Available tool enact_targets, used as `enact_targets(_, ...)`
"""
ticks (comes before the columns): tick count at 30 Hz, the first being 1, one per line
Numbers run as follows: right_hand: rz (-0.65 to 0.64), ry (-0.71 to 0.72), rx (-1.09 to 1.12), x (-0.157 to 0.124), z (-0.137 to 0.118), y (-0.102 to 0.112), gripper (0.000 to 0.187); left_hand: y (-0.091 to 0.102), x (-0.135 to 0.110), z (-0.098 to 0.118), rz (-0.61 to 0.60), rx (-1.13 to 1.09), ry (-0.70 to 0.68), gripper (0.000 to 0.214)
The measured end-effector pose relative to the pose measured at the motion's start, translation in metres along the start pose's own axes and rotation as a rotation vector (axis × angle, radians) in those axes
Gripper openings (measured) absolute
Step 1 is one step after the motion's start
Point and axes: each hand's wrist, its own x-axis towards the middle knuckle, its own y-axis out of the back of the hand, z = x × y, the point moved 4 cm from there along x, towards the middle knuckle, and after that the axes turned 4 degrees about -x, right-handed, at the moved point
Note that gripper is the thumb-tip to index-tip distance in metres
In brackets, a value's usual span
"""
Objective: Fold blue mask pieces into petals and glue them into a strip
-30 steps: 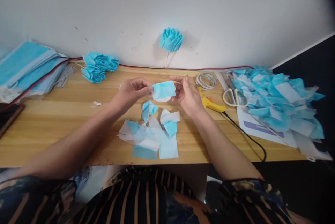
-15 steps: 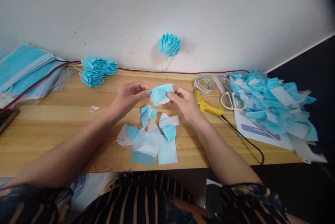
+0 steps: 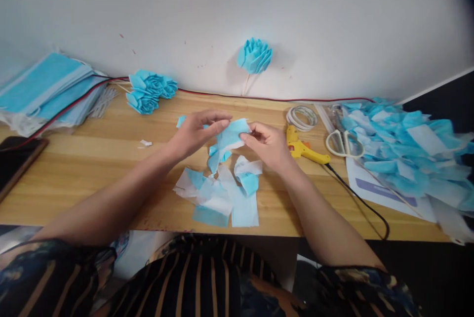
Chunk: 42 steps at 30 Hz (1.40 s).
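Between my two hands, above the table, is a light blue non-woven fabric piece (image 3: 234, 134) with a white lower edge. My right hand (image 3: 269, 148) pinches its right side between thumb and fingers. At its upper left corner, my left hand (image 3: 198, 132) has thumb and fingertips close together on the edge. Just below hangs or lies a crumpled blue piece (image 3: 214, 158), partly covered by the held one. Nearer the table's front edge lie several loose blue and white fabric pieces (image 3: 211, 213), overlapping, with a curled piece (image 3: 250, 182) at their right.
A yellow glue gun (image 3: 307, 151), a tape roll (image 3: 289, 118) and white-handled scissors (image 3: 344, 144) lie right, beside a heap of fabric pieces (image 3: 411, 144). Left are stacked face masks (image 3: 48, 85), a phone (image 3: 18, 164) and blue fabric flowers (image 3: 150, 90). Another flower (image 3: 255, 55) leans against the wall.
My left hand has come closer to the right hand, its fingers now over the fabric piece's upper corner. The piece has tilted, and the whole view has shifted so things appear farther right.
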Motion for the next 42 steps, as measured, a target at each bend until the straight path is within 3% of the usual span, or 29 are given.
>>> enact_targets(5,-0.005,0.035,-0.072,-0.002,-0.007,-0.004,0.01,-0.003,0.002,0.0,-0.014,0.018,-0.038,0.029)
enact_targets(9,0.002,0.013,0.031,0.0,-0.006,-0.005,0.029,-0.001,0.001,-0.004,0.045,-0.182,0.064,0.023)
enact_targets(15,0.082,-0.034,0.078,0.004,0.007,0.002,0.032,0.009,0.005,-0.013,0.15,-0.436,0.118,0.023)
enact_targets(19,0.135,-0.072,0.132,0.004,0.012,0.006,0.031,0.01,0.007,-0.017,0.158,-0.539,0.132,0.024)
enact_targets(27,0.159,-0.032,0.182,0.003,0.009,0.008,0.017,0.005,0.006,-0.019,0.142,-0.571,0.136,0.025)
enact_targets(32,0.162,0.029,0.169,0.001,-0.001,0.012,0.021,0.007,0.007,-0.021,0.123,-0.606,0.14,0.025)
enact_targets(36,0.08,-0.006,0.201,0.0,-0.004,0.008,0.02,0.009,0.008,-0.022,0.148,-0.663,0.145,0.025)
enact_targets(42,0.153,-0.037,0.13,0.0,-0.006,0.019,0.019,0.012,0.008,-0.023,0.163,-0.702,0.127,0.025)
